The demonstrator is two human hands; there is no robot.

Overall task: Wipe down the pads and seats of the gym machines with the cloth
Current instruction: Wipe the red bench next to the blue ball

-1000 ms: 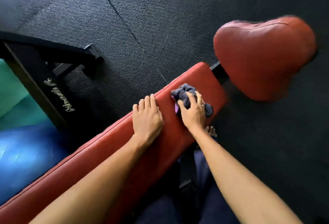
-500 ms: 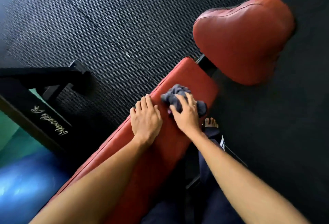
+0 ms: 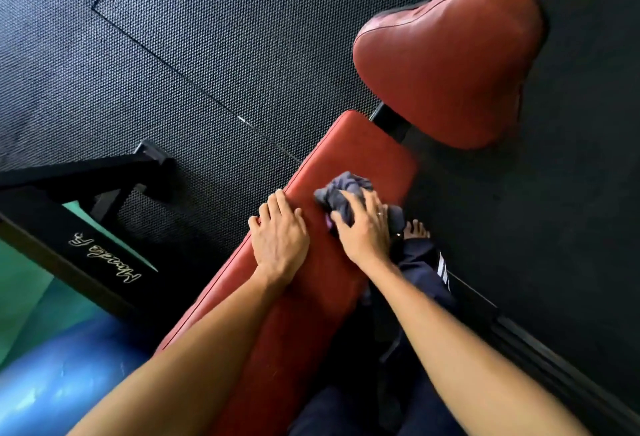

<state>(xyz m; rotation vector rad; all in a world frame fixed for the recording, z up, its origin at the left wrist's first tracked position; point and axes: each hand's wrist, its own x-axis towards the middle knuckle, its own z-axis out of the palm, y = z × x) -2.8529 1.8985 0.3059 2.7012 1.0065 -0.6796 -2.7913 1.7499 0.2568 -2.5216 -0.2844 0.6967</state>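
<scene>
Gripping the bunched cloth (image 3: 346, 189) with our right hand (image 3: 363, 233), we are pressing it on the long red pad (image 3: 363, 151). Beside it, our left hand (image 3: 280, 236) is lying flat, holding nothing. Beyond the cloth, the round seat (image 3: 450, 64) is probably waiting for wiping.

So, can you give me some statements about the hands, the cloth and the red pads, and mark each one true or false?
1. The right hand holds the cloth on the long red pad. True.
2. The left hand holds a spray bottle. False: it rests flat on the long red pad, empty.
3. The cloth lies on the rounded seat. False: it is on the long red pad.
4. The floor is dark matting. True.
</scene>
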